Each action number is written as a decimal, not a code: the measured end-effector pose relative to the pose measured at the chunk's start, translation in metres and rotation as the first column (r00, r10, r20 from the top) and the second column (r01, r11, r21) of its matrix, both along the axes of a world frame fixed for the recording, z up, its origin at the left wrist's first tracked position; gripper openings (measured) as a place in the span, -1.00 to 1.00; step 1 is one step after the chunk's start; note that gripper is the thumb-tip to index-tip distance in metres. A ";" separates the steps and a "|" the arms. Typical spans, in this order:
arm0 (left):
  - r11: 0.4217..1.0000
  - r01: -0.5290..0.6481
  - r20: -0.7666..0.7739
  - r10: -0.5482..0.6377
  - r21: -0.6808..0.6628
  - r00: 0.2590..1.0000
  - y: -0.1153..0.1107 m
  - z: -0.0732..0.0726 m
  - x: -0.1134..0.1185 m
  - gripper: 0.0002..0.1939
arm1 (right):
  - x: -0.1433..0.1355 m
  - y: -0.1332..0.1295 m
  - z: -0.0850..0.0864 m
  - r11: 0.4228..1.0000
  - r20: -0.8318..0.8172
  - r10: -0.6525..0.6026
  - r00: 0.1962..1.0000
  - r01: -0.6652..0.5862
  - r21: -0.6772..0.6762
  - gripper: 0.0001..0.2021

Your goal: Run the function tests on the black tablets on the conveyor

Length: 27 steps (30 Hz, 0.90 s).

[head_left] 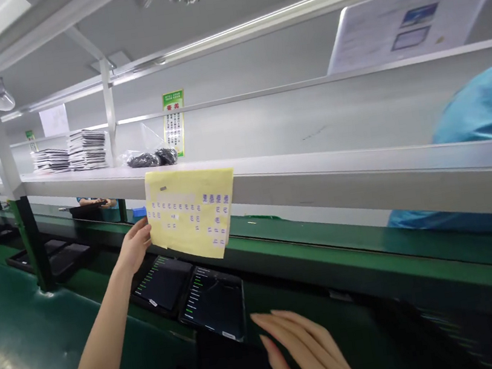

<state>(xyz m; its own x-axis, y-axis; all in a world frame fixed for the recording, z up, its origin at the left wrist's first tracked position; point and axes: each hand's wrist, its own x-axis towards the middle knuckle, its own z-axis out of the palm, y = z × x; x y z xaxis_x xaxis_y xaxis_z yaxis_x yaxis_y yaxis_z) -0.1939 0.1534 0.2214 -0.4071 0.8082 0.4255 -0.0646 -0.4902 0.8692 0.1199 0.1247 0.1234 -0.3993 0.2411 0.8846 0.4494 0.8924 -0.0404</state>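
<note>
Lowest in frame, my right hand [303,350] hovers spread flat beside two dark tablets [192,290] at center; my left hand [134,246] pinches a yellow sticker sheet [191,212] before the white shelf [340,174], stacked trays [72,151] upper left.

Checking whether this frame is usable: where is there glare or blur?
Head view: glare on the green belt at lower left; right hand and the dark area lower right are motion-blurred; marks on the yellow sheet in the left hand are unreadable.
</note>
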 end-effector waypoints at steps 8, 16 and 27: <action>0.993 0.046 0.140 -0.061 0.104 0.988 -0.008 0.005 0.021 -0.65 | -0.118 0.046 0.114 0.956 0.012 0.041 0.999 -0.042 0.289 -0.75; 0.990 0.082 0.135 -0.097 0.115 0.986 -0.015 0.012 0.027 -0.62 | -0.145 0.058 0.145 0.935 0.044 -0.069 0.997 0.049 0.352 -0.81; 0.986 0.021 0.019 -0.025 0.168 1.000 -0.017 0.025 0.029 -0.62 | -0.150 0.045 0.185 0.983 0.101 0.001 0.995 0.017 -0.184 -0.81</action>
<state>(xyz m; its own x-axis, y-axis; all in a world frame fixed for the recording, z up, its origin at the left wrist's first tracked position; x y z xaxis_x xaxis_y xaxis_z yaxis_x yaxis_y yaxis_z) -0.1650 0.1367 0.2465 -0.3996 0.7353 0.5474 -0.0951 -0.6272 0.7730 -0.0298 0.1699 0.3083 -0.4809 0.4003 0.7801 0.4667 0.8700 -0.1589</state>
